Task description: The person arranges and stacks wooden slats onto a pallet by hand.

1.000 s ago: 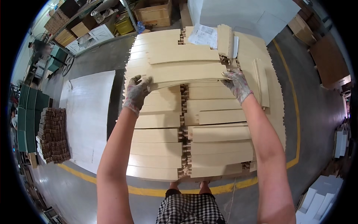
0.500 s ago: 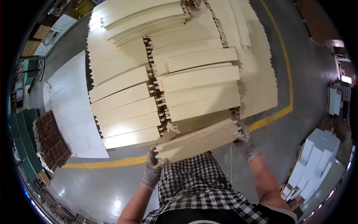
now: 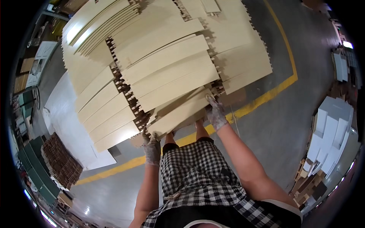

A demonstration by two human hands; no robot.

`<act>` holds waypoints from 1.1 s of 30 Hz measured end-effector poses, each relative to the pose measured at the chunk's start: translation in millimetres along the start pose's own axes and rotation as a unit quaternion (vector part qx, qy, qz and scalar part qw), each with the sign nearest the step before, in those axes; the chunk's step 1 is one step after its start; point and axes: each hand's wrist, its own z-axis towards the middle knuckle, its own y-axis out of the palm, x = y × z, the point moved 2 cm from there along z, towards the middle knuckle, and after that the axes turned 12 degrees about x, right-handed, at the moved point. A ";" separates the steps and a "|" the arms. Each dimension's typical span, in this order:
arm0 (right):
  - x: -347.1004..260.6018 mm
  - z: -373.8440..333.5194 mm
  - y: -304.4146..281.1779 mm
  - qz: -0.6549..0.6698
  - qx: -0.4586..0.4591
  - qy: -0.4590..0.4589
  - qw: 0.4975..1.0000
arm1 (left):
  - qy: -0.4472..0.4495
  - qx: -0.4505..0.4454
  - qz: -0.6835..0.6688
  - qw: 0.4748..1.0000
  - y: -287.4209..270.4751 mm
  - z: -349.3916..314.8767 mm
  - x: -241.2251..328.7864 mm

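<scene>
Fingers clamped at its ends, my left hand (image 3: 152, 149) and right hand (image 3: 216, 115) have moved the pale board (image 3: 181, 113) from over my checked garment (image 3: 195, 161) to the near edge of the stack (image 3: 171, 81), returning work there.

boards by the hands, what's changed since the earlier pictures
The left hand and right hand let go of the fanned stack farther up the pile, came back toward the body and took hold of a board at the pile's near edge. The white sheet stays left of the pile.
</scene>
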 end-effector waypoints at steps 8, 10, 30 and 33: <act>-11.8 -6.5 21.7 -0.046 0.047 -0.025 0.997 | -0.077 0.053 -0.116 0.989 30.6 9.5 -8.5; -10.0 -5.8 22.3 0.007 0.019 -0.002 1.000 | -0.148 0.068 -0.242 0.956 39.5 15.1 -8.4; -32.7 -33.7 32.2 -0.329 -0.017 -0.178 0.927 | -0.297 0.062 -0.441 0.845 63.2 32.8 26.6; -60.4 -69.6 46.5 -0.462 -0.077 -0.329 0.820 | -0.368 0.062 -0.430 0.822 65.4 11.7 37.5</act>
